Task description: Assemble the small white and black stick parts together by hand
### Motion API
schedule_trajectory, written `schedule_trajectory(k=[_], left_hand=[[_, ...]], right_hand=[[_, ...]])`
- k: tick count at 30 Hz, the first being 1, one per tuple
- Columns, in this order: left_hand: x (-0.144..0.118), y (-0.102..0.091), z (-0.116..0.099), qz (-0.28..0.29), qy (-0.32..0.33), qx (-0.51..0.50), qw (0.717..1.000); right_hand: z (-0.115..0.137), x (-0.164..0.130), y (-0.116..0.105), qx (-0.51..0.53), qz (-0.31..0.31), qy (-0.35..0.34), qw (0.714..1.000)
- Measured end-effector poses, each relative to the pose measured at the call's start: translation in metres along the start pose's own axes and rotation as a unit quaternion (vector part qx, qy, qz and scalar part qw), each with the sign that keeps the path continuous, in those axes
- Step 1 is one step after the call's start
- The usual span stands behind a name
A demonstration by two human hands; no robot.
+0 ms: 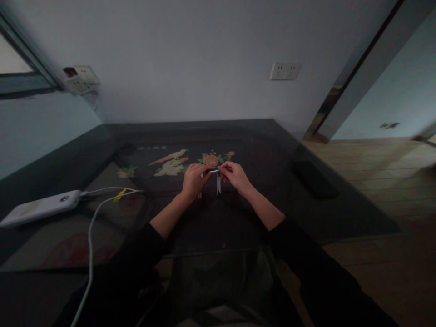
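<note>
Over the middle of the dark table, my left hand and my right hand meet with fingertips almost together. Between them is a small, thin, shiny object, too small and dim to name. The fingers of my left hand are closed on its left end. My right hand pinches at its right end. Narrow white strips hang down just beside my right fingertips. A small pale piece shows below my left hand; whether it hangs or lies there I cannot tell.
A white power bank with a white cable and a yellow tag lies at left. A flat black rectangular object lies at right. Bird and flower pictures decorate the tabletop. Wall sockets are behind.
</note>
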State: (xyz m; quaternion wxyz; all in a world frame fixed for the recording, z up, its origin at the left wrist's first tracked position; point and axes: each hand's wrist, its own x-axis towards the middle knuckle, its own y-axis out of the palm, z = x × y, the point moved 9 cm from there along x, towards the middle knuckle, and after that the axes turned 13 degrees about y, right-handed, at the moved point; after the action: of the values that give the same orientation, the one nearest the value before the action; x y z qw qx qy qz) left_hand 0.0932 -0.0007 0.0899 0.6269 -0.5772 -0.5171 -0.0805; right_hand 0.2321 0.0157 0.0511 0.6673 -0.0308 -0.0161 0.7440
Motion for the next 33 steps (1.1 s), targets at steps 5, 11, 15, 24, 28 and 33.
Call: schedule_trajectory(k=[5, 11, 15, 24, 28, 33], left_hand=[[0.001, -0.001, 0.000, -0.005, 0.005, -0.008, 1.000], [0.003, -0.005, -0.002, -0.013, 0.011, -0.009, 1.000], [0.002, -0.008, -0.002, -0.027, 0.000, -0.014, 1.000], [0.002, -0.019, -0.009, -0.092, -0.030, -0.100, 0.990], [0.006, -0.024, -0.017, -0.131, -0.003, -0.157, 0.979], [0.007, -0.019, -0.017, -0.118, -0.012, -0.203, 0.972]], right_hand=[[0.002, -0.001, 0.000, -0.004, 0.001, -0.007, 1.000], [0.003, -0.003, 0.002, 0.011, 0.008, 0.001, 1.000], [-0.003, -0.002, 0.004, 0.063, 0.032, 0.035, 0.997], [-0.021, -0.010, 0.033, 0.172, 0.189, 0.163, 0.953], [-0.016, -0.016, 0.043, 0.200, 0.244, 0.161, 0.935], [-0.010, -0.018, 0.043, 0.211, 0.261, 0.134, 0.932]])
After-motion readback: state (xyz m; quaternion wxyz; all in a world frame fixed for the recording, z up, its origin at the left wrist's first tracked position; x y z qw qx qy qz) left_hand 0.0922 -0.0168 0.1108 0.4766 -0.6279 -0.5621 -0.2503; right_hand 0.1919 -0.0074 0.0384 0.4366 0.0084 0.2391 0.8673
